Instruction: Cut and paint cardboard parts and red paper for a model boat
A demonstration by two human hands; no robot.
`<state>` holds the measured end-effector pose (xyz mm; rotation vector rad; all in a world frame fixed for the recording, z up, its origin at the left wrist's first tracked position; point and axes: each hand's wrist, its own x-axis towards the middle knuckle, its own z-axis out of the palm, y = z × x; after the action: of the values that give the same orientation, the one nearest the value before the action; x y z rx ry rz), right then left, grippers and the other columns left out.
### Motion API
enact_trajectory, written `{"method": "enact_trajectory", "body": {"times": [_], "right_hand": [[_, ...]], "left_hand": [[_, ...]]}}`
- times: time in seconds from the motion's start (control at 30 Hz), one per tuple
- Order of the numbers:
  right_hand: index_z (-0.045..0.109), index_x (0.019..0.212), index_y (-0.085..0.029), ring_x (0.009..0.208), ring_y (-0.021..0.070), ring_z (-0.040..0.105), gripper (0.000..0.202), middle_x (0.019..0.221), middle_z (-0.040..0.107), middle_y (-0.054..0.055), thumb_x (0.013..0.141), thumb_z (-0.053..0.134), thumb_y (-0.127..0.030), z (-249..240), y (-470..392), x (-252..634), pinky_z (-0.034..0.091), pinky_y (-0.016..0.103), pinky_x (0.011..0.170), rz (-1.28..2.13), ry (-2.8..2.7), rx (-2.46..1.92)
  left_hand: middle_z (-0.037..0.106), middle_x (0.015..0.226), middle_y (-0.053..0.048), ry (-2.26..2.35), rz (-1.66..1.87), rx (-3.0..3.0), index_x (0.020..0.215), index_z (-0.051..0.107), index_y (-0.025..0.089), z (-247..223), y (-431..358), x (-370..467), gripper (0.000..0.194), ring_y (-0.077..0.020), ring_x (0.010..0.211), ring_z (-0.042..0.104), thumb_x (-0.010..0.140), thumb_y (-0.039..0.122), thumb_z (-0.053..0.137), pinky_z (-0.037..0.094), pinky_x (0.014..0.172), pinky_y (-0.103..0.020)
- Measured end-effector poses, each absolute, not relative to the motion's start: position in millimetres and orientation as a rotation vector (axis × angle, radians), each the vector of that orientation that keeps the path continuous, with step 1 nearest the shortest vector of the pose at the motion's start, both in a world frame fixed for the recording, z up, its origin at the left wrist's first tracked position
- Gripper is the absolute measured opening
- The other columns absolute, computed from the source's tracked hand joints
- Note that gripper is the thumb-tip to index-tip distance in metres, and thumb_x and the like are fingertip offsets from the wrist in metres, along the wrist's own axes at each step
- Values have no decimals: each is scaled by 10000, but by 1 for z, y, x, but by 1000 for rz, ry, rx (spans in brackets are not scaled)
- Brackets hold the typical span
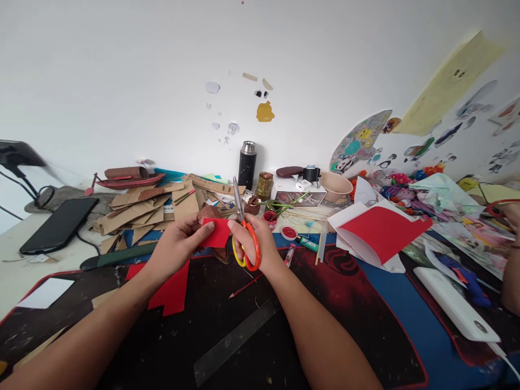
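Note:
Between thumb and fingers, my left hand (182,238) pinches a small red piece of card (217,234). Scissors (252,254) with orange and yellow handles are in my right hand (257,238), their blades pointing up and away from me. The right thumb lies at the red piece's right edge; whether it presses on it I cannot tell. Beneath my left wrist, a larger red ribbed sheet (174,290) with a notched edge rests on the black mat (325,330). A clear ruler (235,341) and a red pencil (246,286) lie below my hands.
Cardboard scraps (142,208) pile up at the back left, near a phone (59,225). A black flask (247,165) stands by the wall. To the right are a curled red sheet (385,230) and a white power strip (455,303). Another person's arm (512,260) shows at the right edge.

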<state>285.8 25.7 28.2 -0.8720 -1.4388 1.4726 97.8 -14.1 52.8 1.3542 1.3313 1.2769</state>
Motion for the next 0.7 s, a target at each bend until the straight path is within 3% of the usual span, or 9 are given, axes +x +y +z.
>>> {"method": "enact_trajectory", "body": {"times": [0.23,0.7], "right_hand": [[634,951,-223,326,109,498,292,485,544,-111,935,740,-494,29,28,289,398,194,348,1423,-1432,-893],[631,951,-223,325,114,506,314,482,545,-108,916,746,-514,30,28,288,396,199,351,1427,-1413,-906]], "left_hand": [[558,582,29,1284,1284,1422,740,650,220,54,-13,92,511,-142,530,526,924,692,714,426,523,-258],[557,618,44,1248,1131,1470,767,594,219,46,-7,86,491,-122,565,497,892,656,778,412,557,-259]]}}
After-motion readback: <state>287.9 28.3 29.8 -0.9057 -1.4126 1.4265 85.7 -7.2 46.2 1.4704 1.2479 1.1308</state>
